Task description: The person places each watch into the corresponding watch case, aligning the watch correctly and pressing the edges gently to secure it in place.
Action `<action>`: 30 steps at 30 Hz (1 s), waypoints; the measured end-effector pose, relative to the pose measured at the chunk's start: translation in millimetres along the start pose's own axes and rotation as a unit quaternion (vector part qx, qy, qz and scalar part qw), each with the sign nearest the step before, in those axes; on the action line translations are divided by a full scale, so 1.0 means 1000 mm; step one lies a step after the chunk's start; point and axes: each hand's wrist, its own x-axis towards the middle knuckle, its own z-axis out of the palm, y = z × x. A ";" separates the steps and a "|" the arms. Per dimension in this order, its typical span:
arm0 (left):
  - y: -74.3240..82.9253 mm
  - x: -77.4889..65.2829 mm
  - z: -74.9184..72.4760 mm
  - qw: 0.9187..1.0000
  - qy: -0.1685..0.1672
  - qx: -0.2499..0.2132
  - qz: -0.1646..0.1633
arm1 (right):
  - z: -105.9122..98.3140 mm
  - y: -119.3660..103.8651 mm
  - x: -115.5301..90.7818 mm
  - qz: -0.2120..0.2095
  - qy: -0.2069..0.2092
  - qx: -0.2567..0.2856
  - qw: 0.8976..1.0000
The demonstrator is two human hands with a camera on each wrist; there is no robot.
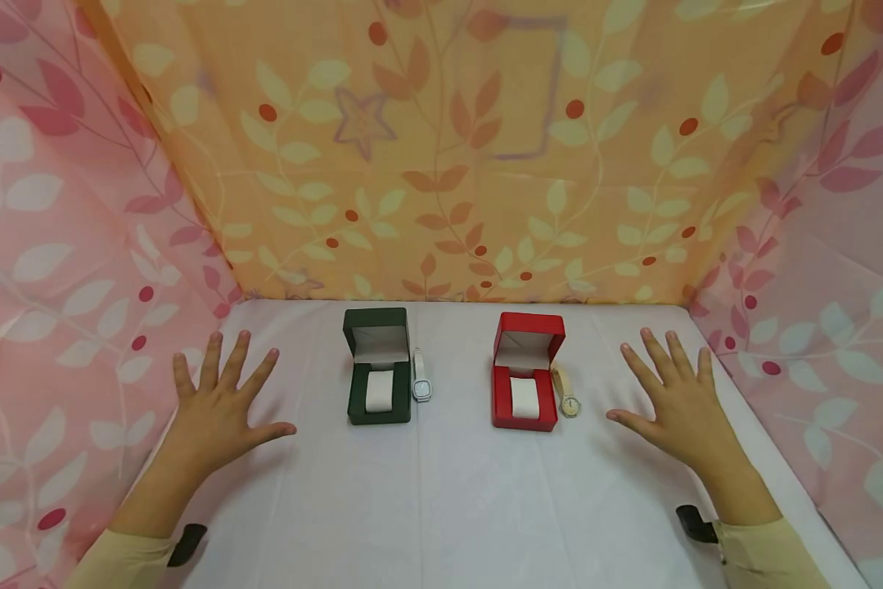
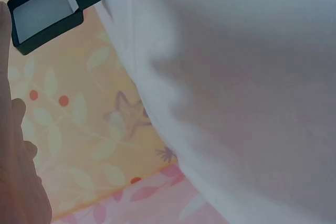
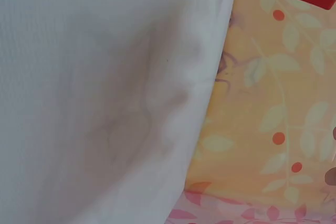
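Observation:
My left hand (image 1: 213, 421) hovers over the left side of the table, fingers spread and holding nothing. On the right, my right hand (image 1: 680, 409) is spread the same way, palm down with its shadow on the cloth below. Between them stand two watch boxes with raised lids: a green box (image 1: 380, 415) and a red box (image 1: 525, 423), each with a white cushion inside. A white-strapped watch (image 1: 422, 384) lies along the green box's right side. Beside the red box is a watch with a beige strap (image 1: 566, 395); it is nearest my right hand.
A white cloth (image 1: 441, 507) covers the table. Behind it rises an orange leaf-patterned curtain (image 1: 441, 204), with pink patterned curtains on the left (image 1: 80, 245) and right (image 1: 824, 270). Dark wrist devices show at the left cuff (image 1: 187, 544) and right cuff (image 1: 695, 523).

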 end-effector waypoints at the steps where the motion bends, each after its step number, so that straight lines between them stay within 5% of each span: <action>1: 0.001 0.001 -0.001 1.000 0.002 -0.003 0.001 | 0.000 -0.001 0.000 0.002 -0.001 0.002 1.000; 20: 0.021 0.011 0.002 0.994 0.011 -0.112 0.011 | 0.003 -0.026 0.004 -0.003 0.045 0.075 0.996; 30: 0.027 0.015 0.007 0.981 0.026 -0.191 0.023 | 0.006 -0.040 0.009 -0.022 0.075 0.125 0.989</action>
